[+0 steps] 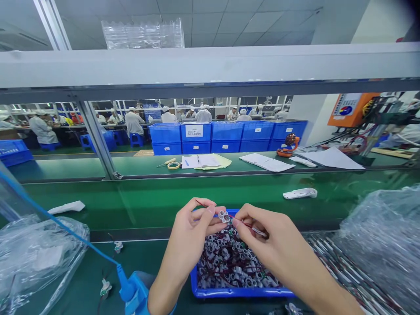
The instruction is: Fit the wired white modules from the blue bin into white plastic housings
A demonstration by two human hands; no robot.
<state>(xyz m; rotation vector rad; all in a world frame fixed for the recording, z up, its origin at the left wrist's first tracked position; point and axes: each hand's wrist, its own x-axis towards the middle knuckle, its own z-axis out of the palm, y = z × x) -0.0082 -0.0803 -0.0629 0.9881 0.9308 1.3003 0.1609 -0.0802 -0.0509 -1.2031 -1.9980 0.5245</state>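
Note:
Above a blue bin [241, 293], my left hand [193, 234] pinches a small grey-white part with round rings [224, 216] and a dark red wire. My right hand [267, 234] meets it from the right, fingers closed on a thin wire [251, 226] that runs toward the ringed part. What its fingertips press on is partly hidden. Many similar ringed parts with dark red wires [232, 258] fill the bin below both hands. A blue wrist strap with a cord [127, 286] is near my left wrist.
Two wired parts [105, 288] lie on the green table at left, beside clear plastic bags [36, 258]. Thin wired strips [348, 267] and more plastic [387, 236] are at right. White casings [300, 193] rest on the green belt; papers [267, 162] lie behind it.

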